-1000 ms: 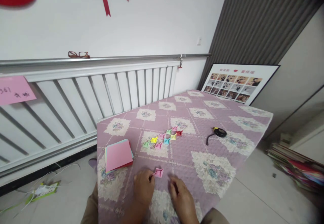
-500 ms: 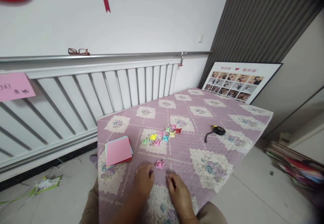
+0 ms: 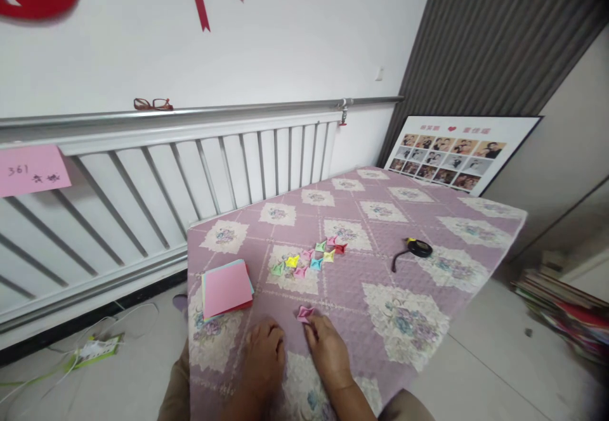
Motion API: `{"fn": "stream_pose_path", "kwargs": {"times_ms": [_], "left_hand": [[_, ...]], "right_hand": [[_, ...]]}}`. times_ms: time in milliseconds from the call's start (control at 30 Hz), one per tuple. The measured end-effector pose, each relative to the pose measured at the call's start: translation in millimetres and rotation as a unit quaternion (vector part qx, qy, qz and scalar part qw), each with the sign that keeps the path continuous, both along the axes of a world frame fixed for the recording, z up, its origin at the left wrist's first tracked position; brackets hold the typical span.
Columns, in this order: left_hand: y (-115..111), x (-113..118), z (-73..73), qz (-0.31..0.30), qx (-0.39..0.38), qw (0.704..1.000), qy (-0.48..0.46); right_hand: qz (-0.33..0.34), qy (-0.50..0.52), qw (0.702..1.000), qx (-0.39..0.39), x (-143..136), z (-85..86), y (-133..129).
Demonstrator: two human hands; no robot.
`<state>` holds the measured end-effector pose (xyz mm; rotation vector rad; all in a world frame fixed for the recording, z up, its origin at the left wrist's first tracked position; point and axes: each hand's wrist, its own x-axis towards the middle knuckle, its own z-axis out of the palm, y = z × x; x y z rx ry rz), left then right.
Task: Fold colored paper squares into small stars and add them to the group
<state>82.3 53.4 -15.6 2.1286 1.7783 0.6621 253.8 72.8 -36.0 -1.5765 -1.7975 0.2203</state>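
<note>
While the two hands work apart over the near end of a table (image 3: 364,281), the right hand (image 3: 329,348) touches the near edge of a pink folded paper (image 3: 305,313) with its fingertips; whether they pinch it cannot be told from here. The left hand (image 3: 264,348) rests, fingers loosely bent, to the left of that piece. The table's mauve cloth bears pale diamond panels with floral sprays. Beyond the hands lies a slanting group of smaller-looking folded papers (image 3: 316,264) in green, yellow, pink, blue and red. Ahead and left of the left hand sits a stack of square sheets (image 3: 227,289), pink uppermost; ahead and right of the right hand, a black rounded case (image 3: 420,248) with a strap. Farther left and ahead of both hands runs a white radiator (image 3: 228,174) under a metal pipe (image 3: 266,105), on which eyeglasses (image 3: 153,104) stand; a pink note (image 3: 33,170) hangs at the radiator's left. Far ahead and right, a photo board (image 3: 464,148) leans before a grey ribbed panel (image 3: 451,47). Piled flat items (image 3: 566,313) lie on the floor, well right of the right hand.
</note>
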Motion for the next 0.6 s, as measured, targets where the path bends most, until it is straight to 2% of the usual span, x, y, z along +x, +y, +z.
{"fn": "stream_pose_path", "kwargs": {"times_ms": [300, 600], "left_hand": [[2, 1, -8.1, -0.001, -0.01, 1.0, -0.011], [3, 3, -0.7, 0.002, -0.031, 0.999, 0.012]], "right_hand": [[0.018, -0.043, 0.999, 0.0, 6, -4.0, 8], [0.023, -0.051, 0.998, -0.034, 2, 1.9, 12]]}}
